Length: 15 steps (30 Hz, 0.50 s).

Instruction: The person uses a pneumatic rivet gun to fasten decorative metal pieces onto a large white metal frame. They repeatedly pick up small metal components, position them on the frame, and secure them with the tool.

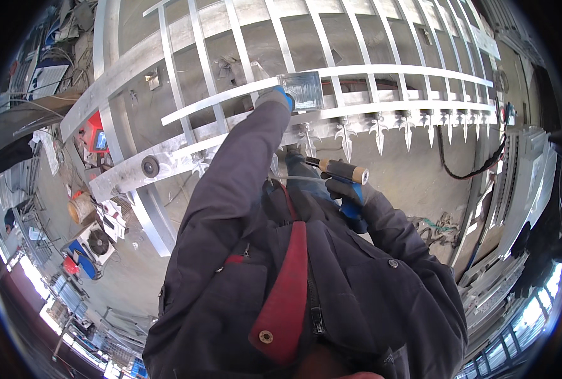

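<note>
The floor point(145, 265) is dull grey. Windows point(537, 304) glow at lower right, and white light point(33, 275) shows at lower left.

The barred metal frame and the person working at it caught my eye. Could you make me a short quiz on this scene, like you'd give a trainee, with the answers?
1. Which hand holds the tan-and-black tool?

2. True or false: the spear-shaped tips point toward the upper edge of the picture.

3. What shape is the grey plate beside the left hand?
A) round
B) rectangular
C) triangular

Key:
1. The right hand.
2. False: the spear-shaped tips point toward the lower edge.
3. B.
</note>
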Motion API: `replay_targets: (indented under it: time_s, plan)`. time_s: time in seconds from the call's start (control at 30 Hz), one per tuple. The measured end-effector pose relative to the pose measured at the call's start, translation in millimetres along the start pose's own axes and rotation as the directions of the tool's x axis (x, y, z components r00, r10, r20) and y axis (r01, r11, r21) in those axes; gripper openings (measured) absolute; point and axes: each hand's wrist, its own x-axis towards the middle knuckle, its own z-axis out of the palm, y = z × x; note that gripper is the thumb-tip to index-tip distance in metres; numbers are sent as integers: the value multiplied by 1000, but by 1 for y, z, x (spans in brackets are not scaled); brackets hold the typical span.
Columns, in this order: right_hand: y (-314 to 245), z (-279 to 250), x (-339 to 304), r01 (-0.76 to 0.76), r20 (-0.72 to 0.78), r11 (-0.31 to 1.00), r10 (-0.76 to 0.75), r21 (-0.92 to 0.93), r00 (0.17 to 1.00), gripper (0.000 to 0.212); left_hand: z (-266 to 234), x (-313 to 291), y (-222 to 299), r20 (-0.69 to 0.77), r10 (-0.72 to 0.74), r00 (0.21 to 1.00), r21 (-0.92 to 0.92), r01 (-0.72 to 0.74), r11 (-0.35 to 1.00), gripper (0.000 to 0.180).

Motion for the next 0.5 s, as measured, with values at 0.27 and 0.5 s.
replay_targets:
  time_s: [0.27, 0.5]
  plan:
    - [-5, 17, 3, 66, 31, 986, -62, -155, 998, 43, 17, -4, 7, 111, -48, 993, -53, 54, 997, 51]
    - [2, 8, 5, 26, 11, 997, -25, -66, 1000, 47, 12, -5, 6, 174, -36, 984, -34, 42, 999, 48]
